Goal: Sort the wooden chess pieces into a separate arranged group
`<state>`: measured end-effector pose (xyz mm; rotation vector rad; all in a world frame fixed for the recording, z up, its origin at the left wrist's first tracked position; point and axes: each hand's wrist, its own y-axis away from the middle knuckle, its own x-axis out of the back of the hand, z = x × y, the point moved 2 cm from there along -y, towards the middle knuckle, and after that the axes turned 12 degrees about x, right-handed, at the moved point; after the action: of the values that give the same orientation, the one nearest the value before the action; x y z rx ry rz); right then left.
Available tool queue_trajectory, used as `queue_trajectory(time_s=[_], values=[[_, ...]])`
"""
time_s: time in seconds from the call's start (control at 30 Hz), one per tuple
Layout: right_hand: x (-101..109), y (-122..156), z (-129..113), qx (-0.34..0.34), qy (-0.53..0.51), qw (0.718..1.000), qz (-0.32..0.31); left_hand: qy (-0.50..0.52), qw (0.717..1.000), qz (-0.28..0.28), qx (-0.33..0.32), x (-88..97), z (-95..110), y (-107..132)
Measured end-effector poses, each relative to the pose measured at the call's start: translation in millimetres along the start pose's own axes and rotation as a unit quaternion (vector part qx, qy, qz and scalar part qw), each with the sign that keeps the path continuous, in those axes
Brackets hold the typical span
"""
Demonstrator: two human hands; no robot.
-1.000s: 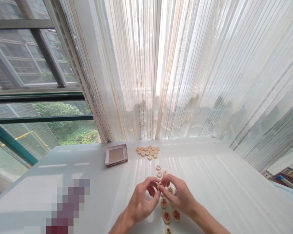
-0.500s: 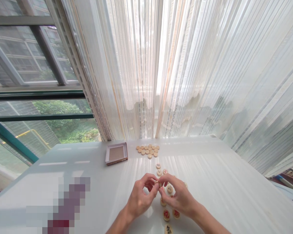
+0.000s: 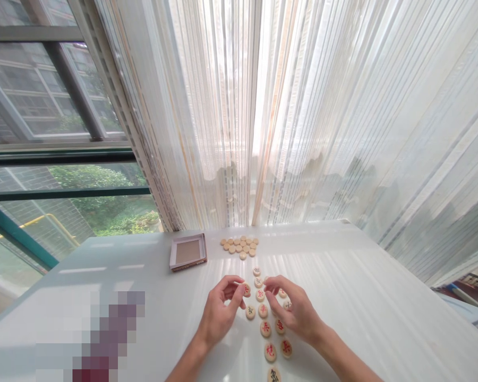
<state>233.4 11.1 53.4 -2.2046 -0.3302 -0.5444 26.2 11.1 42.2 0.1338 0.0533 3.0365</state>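
Observation:
Thumb and fingers of my left hand pinch a round wooden Chinese chess piece with a red character, raised a little off the table. Just to the right is my right hand, its thumb and forefinger apart with nothing visible between them. It hovers over several pieces and partly hides them. Face-up pieces with red or black characters lie in rough columns between and below the hands, among them a black-marked piece, a red-marked piece and another red-marked piece.
Farther back on the white table lies a cluster of blank-looking pieces. Left of it sits a shallow open box. Sheer striped curtains hang behind the table, beside a window at left. A pixelated patch covers the lower left.
My hands have moved apart; the left has drawn leftward with the piece, whose red character now shows. The right has let go, and pieces between the hands are uncovered.

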Motion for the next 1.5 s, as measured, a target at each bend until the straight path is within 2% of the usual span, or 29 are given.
queue_trajectory(time_s=[0.17, 0.33, 0.57, 0.87, 1.13, 1.5], values=[[3.0, -0.7, 2.9, -0.007, 0.025, 0.999, 0.026, 0.048, 0.999, -0.001, 0.02, 3.4, -3.0, -6.3], [0.6, -1.3, -0.8, 0.0, 0.005, 1.0, 0.003, 0.044, 0.998, -0.046, 0.024, -1.2, -5.3, -4.3], [0.9, -2.3, -2.2, 0.004, 0.001, 1.0, 0.003, 0.027, 0.998, -0.063, 0.01, -2.8, -10.2, -3.1], [-5.3, -2.2, -8.3, 0.009, -0.006, 0.999, -0.034, -0.047, 0.995, -0.084, -0.024, -12.3, 2.7, 8.4], [-7.2, -0.2, -5.2, -0.019, -0.009, 0.999, -0.029, -0.118, 0.987, -0.086, -0.06, -15.4, 5.9, 13.5], [-11.0, 1.8, -7.2, 0.007, -0.005, 1.0, -0.029, -0.062, 0.994, -0.088, -0.031, -13.7, -0.4, 9.1]])
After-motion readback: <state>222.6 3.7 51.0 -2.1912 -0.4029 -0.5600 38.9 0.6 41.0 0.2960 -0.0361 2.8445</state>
